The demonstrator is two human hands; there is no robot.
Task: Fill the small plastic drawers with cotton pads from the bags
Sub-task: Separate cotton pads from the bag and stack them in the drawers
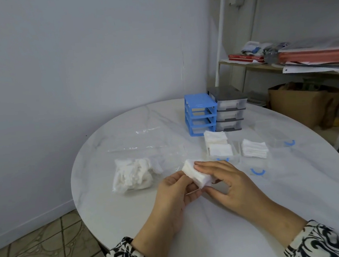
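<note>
Both hands meet at frame centre over the round white marble-look table (132, 217), sharing one white stack of square cotton pads (198, 174). The left hand (177, 193) pinches its lower-left end, and the right hand (231, 184) clamps thumb and fingers over the right end. The stack's long axis runs upper left to lower right. The drawers lie up and to the right: clear pulled-out drawers with blue handles (258, 171) sit just beside the right hand, the nearer hand, and the blue plastic drawer frame (200, 114) stands farther back.
</note>
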